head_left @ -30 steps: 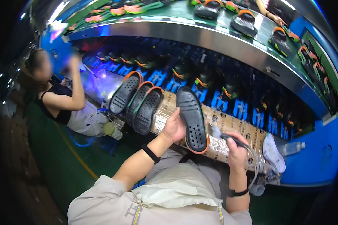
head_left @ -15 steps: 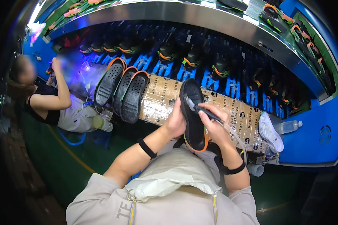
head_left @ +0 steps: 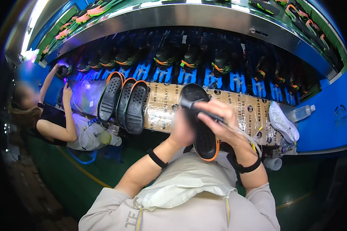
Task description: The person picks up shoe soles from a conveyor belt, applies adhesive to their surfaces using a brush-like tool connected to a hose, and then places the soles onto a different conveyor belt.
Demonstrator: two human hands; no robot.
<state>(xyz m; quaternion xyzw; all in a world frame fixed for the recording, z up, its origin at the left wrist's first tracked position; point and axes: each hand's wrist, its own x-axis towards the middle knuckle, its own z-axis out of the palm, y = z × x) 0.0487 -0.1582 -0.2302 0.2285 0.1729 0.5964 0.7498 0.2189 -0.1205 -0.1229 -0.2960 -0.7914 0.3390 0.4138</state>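
Observation:
A black shoe sole (head_left: pixel 205 143) with an orange rim and small holes at its near end is held over the bench, tilted a little. My left hand (head_left: pixel 182 130) grips its left edge; motion blurs the hand, and its fingertips are hidden under the sole. In my right hand (head_left: pixel 221 117) is a dark-handled brush (head_left: pixel 210 114) with a thin clear tube (head_left: pixel 241 133) trailing from it. The brush's pale head (head_left: pixel 186 103) is over the sole's upper left edge; contact is hard to tell.
Three black soles (head_left: pixel 134 109) lean together left of my hands on the brown-taped bench (head_left: pixel 162 104). To the right are a white sole (head_left: pixel 282 122) and a clear bottle (head_left: pixel 302 113). Dark shoes (head_left: pixel 192 57) line the blue rack behind. A co-worker's arm (head_left: pixel 67 125) is at the left.
The brush has shifted left from the sole's middle to its upper left edge. Holes now show at the sole's near end. The co-worker's hands have spread apart, and my view has shifted slightly.

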